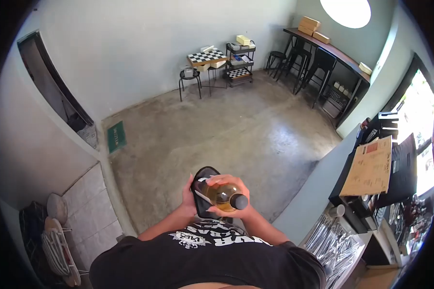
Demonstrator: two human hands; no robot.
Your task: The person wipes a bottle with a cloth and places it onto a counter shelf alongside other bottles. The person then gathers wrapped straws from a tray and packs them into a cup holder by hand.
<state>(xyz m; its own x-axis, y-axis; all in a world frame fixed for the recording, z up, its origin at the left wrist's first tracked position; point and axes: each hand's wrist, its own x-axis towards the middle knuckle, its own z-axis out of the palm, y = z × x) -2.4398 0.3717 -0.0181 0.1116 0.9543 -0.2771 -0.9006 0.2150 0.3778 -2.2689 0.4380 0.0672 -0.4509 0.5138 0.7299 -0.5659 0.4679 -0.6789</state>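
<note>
In the head view, my right hand (242,185) is wrapped round a clear bottle (223,194) of amber liquid with a dark cap, which points toward me. My left hand (188,196) grips the left edge of a black, rounded, tray-like object (202,174). The bottle lies over this object and hides much of it, so I cannot tell whether the two touch. Both hands are close together in front of my black T-shirt, above the concrete floor.
To the right, a counter holds a cardboard sheet (369,166) and a container of metal cutlery (333,241). A checkered board (207,58) lies on a stool by a black shelf cart (240,62). Bar stools (318,70) stand under a long table. A green mat (116,137) lies left.
</note>
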